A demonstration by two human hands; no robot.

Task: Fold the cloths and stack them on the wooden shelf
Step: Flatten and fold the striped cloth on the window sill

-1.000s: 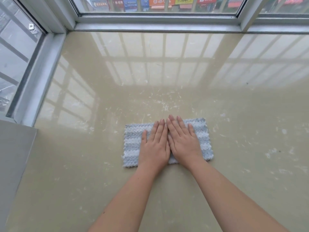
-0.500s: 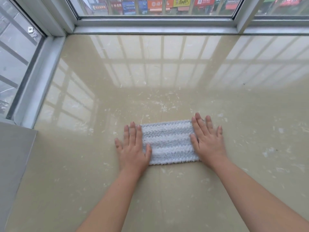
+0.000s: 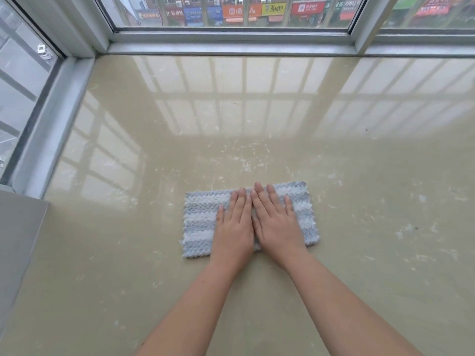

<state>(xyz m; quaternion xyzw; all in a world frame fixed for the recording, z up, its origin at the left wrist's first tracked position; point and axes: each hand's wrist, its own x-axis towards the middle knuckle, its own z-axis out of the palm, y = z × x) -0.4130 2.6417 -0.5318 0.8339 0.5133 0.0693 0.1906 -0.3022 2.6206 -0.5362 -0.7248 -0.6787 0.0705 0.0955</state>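
Folded striped cloth (image 3: 199,222) lay flat on the beige sill (image 3: 359,201), near its middle, well back from the window frame (image 3: 231,44). Left hand (image 3: 235,226) and right hand (image 3: 276,222) sat side by side on the cloth, touching, palms down, fingers straight, pressing and not gripping anything. Grey ledge (image 3: 18,247) at far left, street signs (image 3: 253,10) visible through the glass.
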